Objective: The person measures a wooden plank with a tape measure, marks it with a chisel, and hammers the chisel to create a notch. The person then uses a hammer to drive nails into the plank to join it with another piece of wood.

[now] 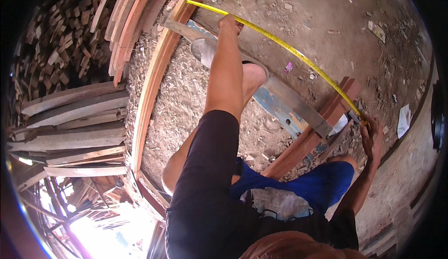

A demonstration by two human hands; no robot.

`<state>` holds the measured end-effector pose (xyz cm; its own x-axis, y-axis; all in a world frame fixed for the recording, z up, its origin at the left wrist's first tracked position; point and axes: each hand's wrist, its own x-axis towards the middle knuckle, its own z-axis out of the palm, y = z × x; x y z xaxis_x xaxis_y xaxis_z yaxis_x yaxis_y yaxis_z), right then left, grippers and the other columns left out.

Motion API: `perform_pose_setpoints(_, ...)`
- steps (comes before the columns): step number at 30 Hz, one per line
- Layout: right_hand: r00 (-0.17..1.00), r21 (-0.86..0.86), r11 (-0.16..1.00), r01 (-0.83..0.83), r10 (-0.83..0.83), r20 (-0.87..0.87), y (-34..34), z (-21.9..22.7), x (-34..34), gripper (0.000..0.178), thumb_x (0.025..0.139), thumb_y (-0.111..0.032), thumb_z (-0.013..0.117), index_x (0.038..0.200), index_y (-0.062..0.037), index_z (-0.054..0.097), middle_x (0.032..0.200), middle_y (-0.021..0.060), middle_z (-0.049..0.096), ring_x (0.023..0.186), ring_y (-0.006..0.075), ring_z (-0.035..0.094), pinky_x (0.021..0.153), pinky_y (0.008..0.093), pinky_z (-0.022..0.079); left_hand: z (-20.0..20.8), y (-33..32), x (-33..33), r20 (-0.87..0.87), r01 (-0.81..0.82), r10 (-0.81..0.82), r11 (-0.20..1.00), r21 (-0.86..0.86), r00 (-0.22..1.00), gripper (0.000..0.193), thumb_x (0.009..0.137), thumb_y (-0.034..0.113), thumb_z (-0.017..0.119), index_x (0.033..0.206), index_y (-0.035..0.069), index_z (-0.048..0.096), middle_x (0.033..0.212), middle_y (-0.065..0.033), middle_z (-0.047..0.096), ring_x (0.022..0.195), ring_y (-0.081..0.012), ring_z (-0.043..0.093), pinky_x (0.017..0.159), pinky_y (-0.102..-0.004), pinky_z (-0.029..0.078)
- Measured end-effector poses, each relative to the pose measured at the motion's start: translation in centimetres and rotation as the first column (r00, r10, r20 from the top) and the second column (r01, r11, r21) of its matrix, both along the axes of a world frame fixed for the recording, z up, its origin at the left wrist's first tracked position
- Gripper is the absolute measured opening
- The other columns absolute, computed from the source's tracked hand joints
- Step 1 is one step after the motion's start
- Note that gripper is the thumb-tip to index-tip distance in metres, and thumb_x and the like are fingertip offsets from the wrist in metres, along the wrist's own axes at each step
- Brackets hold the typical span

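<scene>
tape markings (289, 47) unreadable, foot (253, 76) partly hidden

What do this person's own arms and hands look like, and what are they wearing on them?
Both are ordinary human arms with no cables. The left sleeve and right sleeve are black, leaving both forearms bare. The left hand and right hand are ungloved; rings would be too small to tell.

Two hands (371, 134), one yellow tape measure (298, 53), one pink scrap (289, 67).
</scene>
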<state>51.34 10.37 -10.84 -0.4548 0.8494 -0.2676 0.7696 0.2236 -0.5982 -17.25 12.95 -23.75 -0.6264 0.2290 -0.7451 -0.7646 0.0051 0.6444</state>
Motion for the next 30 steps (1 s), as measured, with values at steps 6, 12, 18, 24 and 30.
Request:
perform_pose_setpoints(6,0.997,-0.014,0.998,-0.053,0.054,0.057,1.2,-0.2,-1.7,0.039,0.093,-0.019,0.072,0.129,-0.0042,0.073,0.118,0.0222,0.071,0.109,0.039,0.067,0.097,0.0461,0.053,-5.3,-2.5,-6.7,-0.029,0.035,-0.033,0.996,0.082,0.999,0.019,0.102,0.01,0.056,0.12,0.005,0.061,0.106,-0.0157,0.071,0.088,-0.0338,0.072,0.074,-0.053,0.063)
perform_pose_setpoints(12,0.998,-0.023,0.998,-0.059,0.059,0.004,1.4,-2.0,-0.5,0.045,0.089,-0.02,0.068,0.131,-0.0053,0.072,0.117,0.0216,0.071,0.108,0.0401,0.065,0.097,0.0475,0.051,-2.7,-0.5,-3.0,-0.156,-0.01,-0.002,0.997,-0.079,0.988,0.018,0.099,0.004,0.058,0.117,0.005,0.059,0.103,-0.0158,0.071,0.085,-0.0335,0.073,0.071,-0.0533,0.062)
perform_pose_setpoints(18,0.996,-0.102,0.992,-0.077,0.081,0.037,1.1,-3.2,-0.6,0.05,0.09,-0.026,0.067,0.134,-0.0034,0.07,0.123,0.0215,0.07,0.115,0.0398,0.065,0.101,0.0482,0.051,-0.4,-0.6,-1.4,-0.142,-0.026,0.005,0.989,-0.148,0.99,0.01,0.101,0.01,0.061,0.109,0.004,0.059,0.094,-0.0154,0.07,0.071,-0.0296,0.072,0.057,-0.0437,0.06)
perform_pose_setpoints(24,0.996,-0.103,0.992,-0.077,0.081,0.037,1.1,-3.3,-0.6,0.051,0.09,-0.027,0.065,0.136,-0.0045,0.07,0.123,0.0216,0.07,0.115,0.0394,0.064,0.101,0.0484,0.051,0.0,-0.9,-1.4,-0.121,0.004,-0.027,0.983,-0.185,0.992,0.008,0.101,0.012,0.061,0.104,0.005,0.059,0.089,-0.0134,0.07,0.066,-0.0263,0.069,0.053,-0.0368,0.057)
perform_pose_setpoints(30,0.997,-0.086,0.993,-0.075,0.073,-0.024,0.9,-3.5,-0.5,0.051,0.089,-0.024,0.067,0.136,-0.0047,0.069,0.118,0.0218,0.069,0.108,0.0404,0.065,0.098,0.0484,0.051,0.0,-1.0,-1.1,-0.129,-0.029,0.013,0.993,-0.118,0.992,0.011,0.102,0.012,0.062,0.109,0.005,0.061,0.089,-0.0103,0.069,0.073,-0.0263,0.069,0.061,-0.0423,0.057)
